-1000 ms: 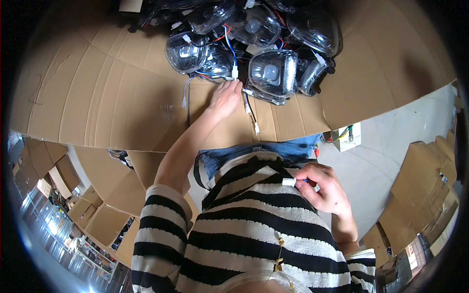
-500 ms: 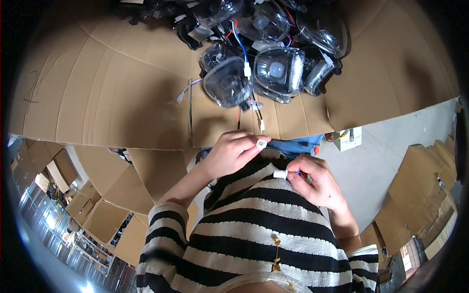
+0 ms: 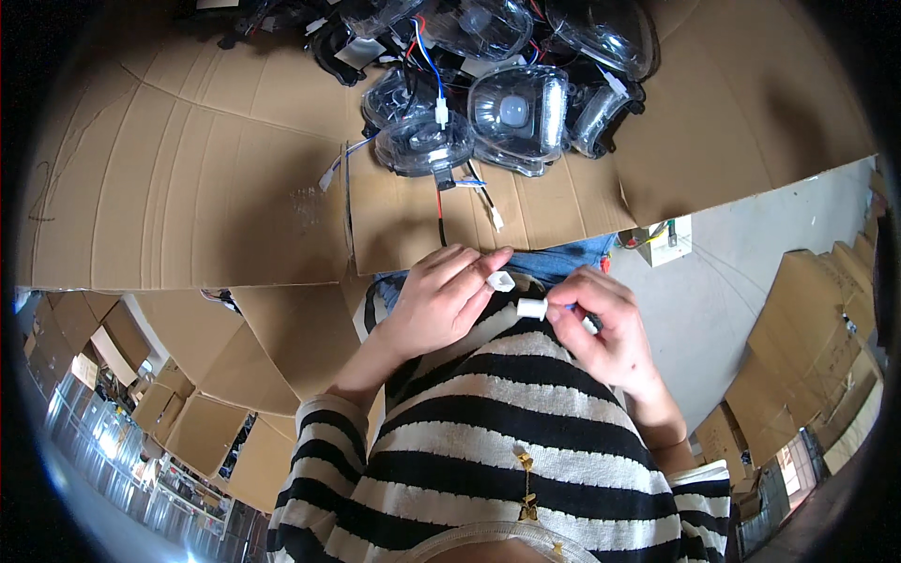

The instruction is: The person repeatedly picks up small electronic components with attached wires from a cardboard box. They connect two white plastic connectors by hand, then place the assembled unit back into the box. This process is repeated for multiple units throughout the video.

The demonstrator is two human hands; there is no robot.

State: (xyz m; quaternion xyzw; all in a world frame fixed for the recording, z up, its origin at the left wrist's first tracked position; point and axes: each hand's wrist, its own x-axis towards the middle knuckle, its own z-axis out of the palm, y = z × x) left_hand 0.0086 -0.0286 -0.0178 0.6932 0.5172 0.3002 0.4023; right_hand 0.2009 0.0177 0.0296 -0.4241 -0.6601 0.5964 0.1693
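Note:
My left hand (image 3: 449, 296) pinches a small white plug connector (image 3: 501, 281) between thumb and fingers, close to the cardboard's near edge. To its right and a little nearer to me, my right hand (image 3: 605, 324) grips a second white connector (image 3: 532, 308) at its wire end. A short gap separates the two connectors. A bit of blue wire shows at the right fingertips. Beyond the left hand, a clear-lensed lamp (image 3: 424, 141) lies on the cardboard, with a red and black wire (image 3: 441, 211) running from it toward that hand.
Several clear-lensed lamps (image 3: 513, 111) are heaped at the far side of the cardboard (image 3: 216, 188). Loose leads end in white connectors (image 3: 496, 219). Open cartons (image 3: 202, 427) stand on the left, and more cardboard (image 3: 798, 328) is at the right beside a white box (image 3: 669, 241).
The two connectors have come closer together, the right one moving up and left. The lamp in front has tipped over and settled on the cardboard. The whole view has shifted slightly.

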